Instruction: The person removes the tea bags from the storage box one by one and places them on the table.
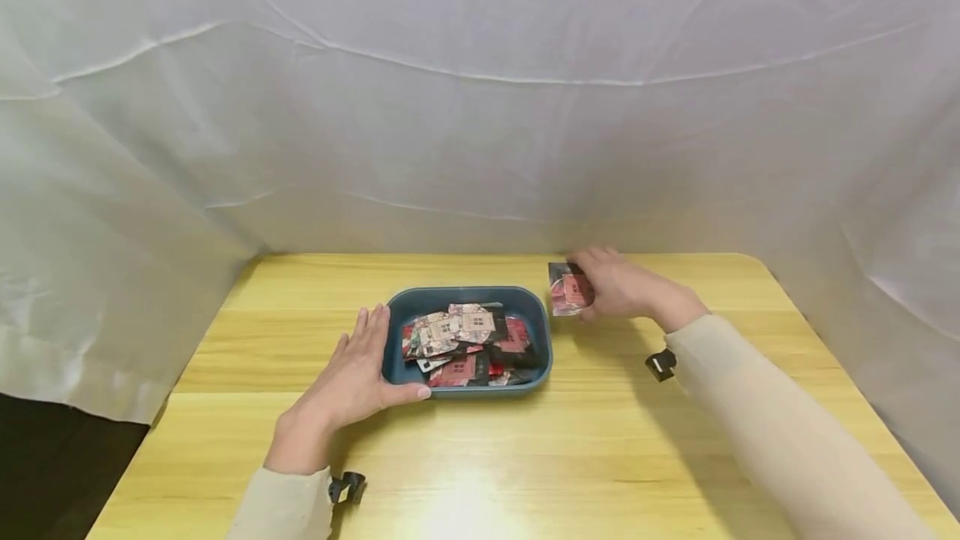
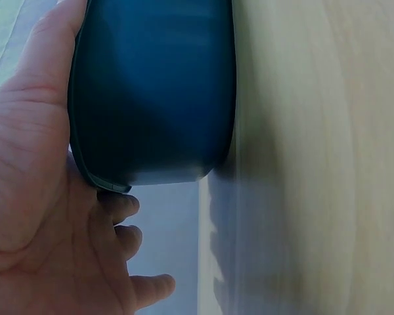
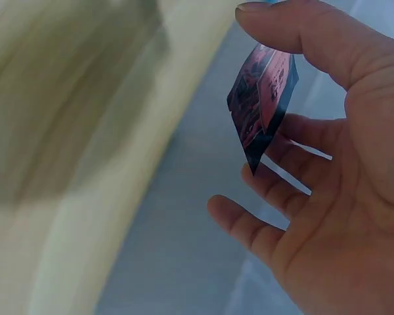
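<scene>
A dark blue plastic bin (image 1: 544,361) with rounded corners stands on the table, holding a loose pile of printed sachets (image 1: 477,321). My left hand (image 1: 356,369) rests against its left end, fingers fairly straight along the side and thumb along the front rim. In the left wrist view the bin's outer wall (image 2: 157,85) fills the top middle. Just beyond the bin's right end, my right hand (image 1: 618,286) pinches a red-and-black sachet (image 1: 570,290). The right wrist view shows this sachet (image 3: 262,98) between thumb and fingers, its lower corner pointing down.
The light wooden table (image 1: 525,457) has its far edge just behind the bin and the right hand. A pale cloth (image 1: 480,148) hangs behind it and at both sides. Small black wrist fittings (image 1: 661,365) sit by both sleeves.
</scene>
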{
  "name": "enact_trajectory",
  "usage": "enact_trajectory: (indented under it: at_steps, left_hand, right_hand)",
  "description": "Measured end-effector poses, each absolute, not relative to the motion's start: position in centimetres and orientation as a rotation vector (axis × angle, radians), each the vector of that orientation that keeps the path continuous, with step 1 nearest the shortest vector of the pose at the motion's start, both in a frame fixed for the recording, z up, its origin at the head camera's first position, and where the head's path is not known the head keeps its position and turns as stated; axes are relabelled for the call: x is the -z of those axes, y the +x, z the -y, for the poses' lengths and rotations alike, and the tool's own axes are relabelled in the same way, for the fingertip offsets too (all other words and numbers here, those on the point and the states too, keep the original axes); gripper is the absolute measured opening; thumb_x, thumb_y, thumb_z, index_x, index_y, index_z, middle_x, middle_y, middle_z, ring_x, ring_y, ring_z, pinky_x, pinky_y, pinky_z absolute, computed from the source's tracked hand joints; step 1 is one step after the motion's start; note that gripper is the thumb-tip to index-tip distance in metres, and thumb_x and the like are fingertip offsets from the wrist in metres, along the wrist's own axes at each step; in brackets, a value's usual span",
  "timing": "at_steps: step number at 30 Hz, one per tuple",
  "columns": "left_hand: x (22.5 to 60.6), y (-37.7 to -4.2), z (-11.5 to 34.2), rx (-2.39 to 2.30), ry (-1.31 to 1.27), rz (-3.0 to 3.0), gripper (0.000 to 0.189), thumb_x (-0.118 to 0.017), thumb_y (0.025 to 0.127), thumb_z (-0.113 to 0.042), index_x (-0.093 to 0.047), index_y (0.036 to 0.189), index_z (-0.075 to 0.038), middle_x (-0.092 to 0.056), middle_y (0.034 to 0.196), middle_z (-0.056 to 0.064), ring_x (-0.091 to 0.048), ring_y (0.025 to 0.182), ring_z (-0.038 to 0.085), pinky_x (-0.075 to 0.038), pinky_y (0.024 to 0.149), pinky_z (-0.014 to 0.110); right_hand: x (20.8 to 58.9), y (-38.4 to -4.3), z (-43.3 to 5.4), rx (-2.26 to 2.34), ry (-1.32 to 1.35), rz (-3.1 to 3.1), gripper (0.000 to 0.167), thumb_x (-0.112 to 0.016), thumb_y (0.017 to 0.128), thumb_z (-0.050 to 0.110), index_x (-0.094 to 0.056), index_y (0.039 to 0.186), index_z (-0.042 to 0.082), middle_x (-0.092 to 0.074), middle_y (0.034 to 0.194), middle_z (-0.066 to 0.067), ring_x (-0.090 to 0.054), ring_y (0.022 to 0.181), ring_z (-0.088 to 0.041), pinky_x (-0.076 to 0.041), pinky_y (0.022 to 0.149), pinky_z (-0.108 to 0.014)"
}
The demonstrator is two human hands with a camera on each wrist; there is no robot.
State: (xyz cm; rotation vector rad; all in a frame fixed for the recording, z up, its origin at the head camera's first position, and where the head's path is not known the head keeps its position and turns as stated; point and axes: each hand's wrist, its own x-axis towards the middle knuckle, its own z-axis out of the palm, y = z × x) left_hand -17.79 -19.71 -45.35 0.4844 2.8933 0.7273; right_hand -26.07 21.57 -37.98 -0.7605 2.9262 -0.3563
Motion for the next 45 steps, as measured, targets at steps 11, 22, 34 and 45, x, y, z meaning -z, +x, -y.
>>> enact_trajectory:
  at_steps: [11,22,34,45]
  left_hand:
    - [45.3,-17.7,19.8,-0.746,0.499,-2.892,0.141,-0.075,0.078,-0.08,-0.002,0.168,0.001,-0.002,0.177,0.021,0.001,0.163,0.043,-0.012,0.128,0.068]
    - [45.3,-17.4,19.6,-0.756,0.489,-2.878,0.142,-0.076,0.077,-0.08,-0.002,0.169,-0.001,-0.002,0.177,0.019,0.001,0.164,0.041,-0.012,0.128,0.068]
    - [45.3,-17.1,19.5,-0.73,0.481,-2.891,0.145,-0.075,0.075,-0.082,-0.001,0.169,0.0,-0.003,0.177,0.02,0.0,0.164,0.041,-0.012,0.129,0.068]
    - [45.4,-16.9,19.6,-0.74,0.491,-2.893,0.143,-0.074,0.076,-0.083,-0.002,0.168,0.001,-0.002,0.177,0.021,0.0,0.164,0.041,-0.012,0.128,0.068]
  right_hand:
    - [41.2,-27.4,-21.7,0.302,-0.668,-2.812,0.096,-0.091,0.073,0.021,-0.044,0.151,-0.008,-0.052,0.15,-0.03,-0.049,0.139,-0.049,-0.038,0.12,-0.063]
    - [42.3,-28.0,-21.4,0.296,-0.571,-2.73,0.096,-0.09,0.077,0.023,-0.041,0.155,-0.005,-0.049,0.154,-0.025,-0.045,0.144,-0.047,-0.036,0.122,-0.062]
    - [42.5,-28.4,-21.4,0.297,-0.543,-2.704,0.097,-0.09,0.077,0.023,-0.041,0.157,-0.004,-0.048,0.157,-0.025,-0.043,0.146,-0.047,-0.035,0.123,-0.062]
    - [42.6,-28.9,-21.0,0.292,-0.581,-2.716,0.096,-0.091,0.072,0.021,-0.045,0.152,-0.007,-0.052,0.151,-0.026,-0.049,0.138,-0.045,-0.041,0.119,-0.059]
